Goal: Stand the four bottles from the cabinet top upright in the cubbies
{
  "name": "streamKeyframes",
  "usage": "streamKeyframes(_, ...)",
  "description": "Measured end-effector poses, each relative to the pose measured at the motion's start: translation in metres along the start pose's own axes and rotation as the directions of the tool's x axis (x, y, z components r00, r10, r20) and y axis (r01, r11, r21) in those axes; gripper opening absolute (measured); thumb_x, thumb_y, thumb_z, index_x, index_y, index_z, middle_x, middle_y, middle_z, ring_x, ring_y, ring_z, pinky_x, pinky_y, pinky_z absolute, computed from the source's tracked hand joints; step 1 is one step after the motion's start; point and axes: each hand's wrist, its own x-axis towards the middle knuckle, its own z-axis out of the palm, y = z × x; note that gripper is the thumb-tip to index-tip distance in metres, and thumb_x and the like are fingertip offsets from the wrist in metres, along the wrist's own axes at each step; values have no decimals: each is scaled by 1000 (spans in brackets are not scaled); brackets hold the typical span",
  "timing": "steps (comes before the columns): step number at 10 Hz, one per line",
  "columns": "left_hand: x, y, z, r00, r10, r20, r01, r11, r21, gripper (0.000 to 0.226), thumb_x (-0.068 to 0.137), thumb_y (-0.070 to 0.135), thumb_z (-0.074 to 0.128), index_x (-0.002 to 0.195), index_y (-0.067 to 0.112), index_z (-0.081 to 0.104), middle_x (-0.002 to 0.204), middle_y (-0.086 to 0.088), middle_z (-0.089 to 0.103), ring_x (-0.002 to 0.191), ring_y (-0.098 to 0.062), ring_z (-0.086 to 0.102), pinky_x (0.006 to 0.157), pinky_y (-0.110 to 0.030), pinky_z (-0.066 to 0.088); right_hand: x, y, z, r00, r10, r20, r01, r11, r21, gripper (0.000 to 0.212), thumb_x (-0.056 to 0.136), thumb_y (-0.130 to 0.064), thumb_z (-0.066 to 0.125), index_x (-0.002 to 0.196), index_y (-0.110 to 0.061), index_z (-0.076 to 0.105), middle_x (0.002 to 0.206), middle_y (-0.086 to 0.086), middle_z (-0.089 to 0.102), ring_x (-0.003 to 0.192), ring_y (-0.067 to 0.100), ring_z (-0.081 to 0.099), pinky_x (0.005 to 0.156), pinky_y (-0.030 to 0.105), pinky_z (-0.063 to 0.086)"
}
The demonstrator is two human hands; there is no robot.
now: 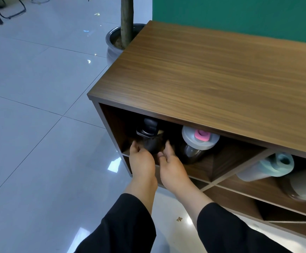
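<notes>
A dark bottle (149, 141) with a black flip lid stands upright in the upper left cubby of the wooden cabinet (212, 84). My left hand (141, 161) and my right hand (173, 167) cup its lower body from either side, fingers against it. Beside it in the same cubby stands a steel bottle (196, 145) with a grey lid and pink spout. In the cubby to the right are a pale blue bottle (269, 167) and a grey bottle (305, 183), blurred at the frame edge. No bottle is on the cabinet top.
A potted tree trunk in a shiny metal pot (114, 42) stands at the cabinet's far left corner. A green wall (240, 13) runs behind. Glossy grey floor tiles (39, 106) spread to the left. The lower cubbies (240, 203) show no bottles.
</notes>
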Motion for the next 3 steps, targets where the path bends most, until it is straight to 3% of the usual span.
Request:
streamKeyframes(1, 0, -10, -2, 992, -114, -50, 114, 993, -5, 44, 103, 14, 37, 144, 22, 51, 133, -12, 64, 118, -31, 62, 102, -50, 51, -11, -2, 0, 1000, -23, -5, 23, 999, 29, 58, 106, -32, 35, 158, -31, 10, 159, 3, 36, 144, 22, 37, 103, 26, 34)
streamKeyframes(2, -12, -15, 2, 988, -151, -16, 151, 989, 8, 35, 102, 13, 41, 131, 7, 60, 119, -25, 67, 98, -34, 68, 79, -42, 60, -17, -6, -3, 999, -19, -27, 22, 994, 110, 54, 105, -34, 34, 157, -28, 20, 159, 1, 36, 144, 19, 35, 108, 27, 31)
streamKeyframes(3, -39, -18, 1, 991, -133, 27, 132, 990, 43, 30, 105, 18, 42, 119, 5, 65, 106, -22, 69, 95, -31, 69, 75, -38, 59, -30, -8, -3, 1000, -2, -13, 4, 987, 161, 48, 105, -34, 34, 153, -27, 33, 154, -1, 44, 140, 15, 40, 105, 23, 32)
